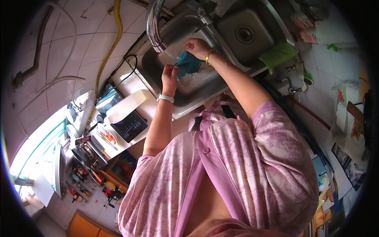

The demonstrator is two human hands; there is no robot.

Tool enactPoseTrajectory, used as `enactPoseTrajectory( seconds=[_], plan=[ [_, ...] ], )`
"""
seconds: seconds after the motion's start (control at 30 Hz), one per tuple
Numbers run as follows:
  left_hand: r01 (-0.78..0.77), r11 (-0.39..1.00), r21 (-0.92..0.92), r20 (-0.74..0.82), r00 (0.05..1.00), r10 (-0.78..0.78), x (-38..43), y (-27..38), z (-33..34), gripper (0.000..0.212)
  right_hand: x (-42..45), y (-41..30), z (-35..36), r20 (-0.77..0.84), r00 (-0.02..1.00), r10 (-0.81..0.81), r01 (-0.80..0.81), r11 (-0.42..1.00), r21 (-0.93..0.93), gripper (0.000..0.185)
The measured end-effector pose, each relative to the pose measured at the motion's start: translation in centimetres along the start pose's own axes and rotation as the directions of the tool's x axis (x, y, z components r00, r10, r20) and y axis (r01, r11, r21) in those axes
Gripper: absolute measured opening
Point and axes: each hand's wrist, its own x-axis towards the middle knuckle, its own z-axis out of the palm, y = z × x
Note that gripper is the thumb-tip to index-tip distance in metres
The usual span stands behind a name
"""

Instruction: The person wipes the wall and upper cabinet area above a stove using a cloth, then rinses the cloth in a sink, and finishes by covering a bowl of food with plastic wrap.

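A wet teal cloth (189, 65) is stretched between my two hands over the left basin of a stainless steel sink (204, 90). My left hand (169, 77), with a pale band at the wrist, pinches the cloth's near-left edge. On the other side my right hand (197, 48), fingers curled and a gold bangle at its wrist, grips the cloth's upper part; its fingertips are partly hidden. Below the cloth, moving water (194, 80) covers the basin floor. The curved chrome faucet (154, 29) hangs just beyond my left hand.
A green cloth (277, 55) drapes over the front rim of the right basin, which has a drain (244, 34). Left of the sink, a black induction cooktop (129, 126) and a plate of red food (110, 137) sit on the counter. A yellow hose (110, 56) runs down the tiled wall.
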Motion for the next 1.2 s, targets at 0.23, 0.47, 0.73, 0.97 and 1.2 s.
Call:
enactPoseTrajectory(
  seconds=[0.23,0.47,0.73,0.97,1.2],
  plan=[
    [0.156,0.949,-0.273,-0.080,0.980,-0.184,-0.7,2.4,-1.0,0.010,-4.1,-0.1,3.1,0.155,0.987,-0.034,0.086,0.935,-0.345,0.035],
    [0.173,0.856,-0.488,-0.078,0.968,-0.239,-1.1,5.6,-1.0,0.008,-3.5,0.8,4.1,0.044,0.992,-0.121,0.124,0.988,-0.094,0.018],
    [0.133,0.977,-0.166,-0.294,0.939,-0.177,-0.7,1.7,-3.9,0.001,-2.6,-1.3,1.4,0.004,0.999,0.034,-0.034,0.999,-0.024,0.016],
    [0.642,0.565,-0.518,0.303,0.756,-0.581,0.1,-0.4,-2.0,0.071,-4.6,-3.5,5.4,-0.115,0.973,-0.202,0.166,0.950,-0.265,0.009],
    [0.571,0.311,-0.760,0.393,0.785,-0.479,0.9,2.1,0.7,0.063,-10.4,-8.3,7.3,-0.102,0.933,-0.344,0.343,0.939,-0.032,0.011]
  ],
)
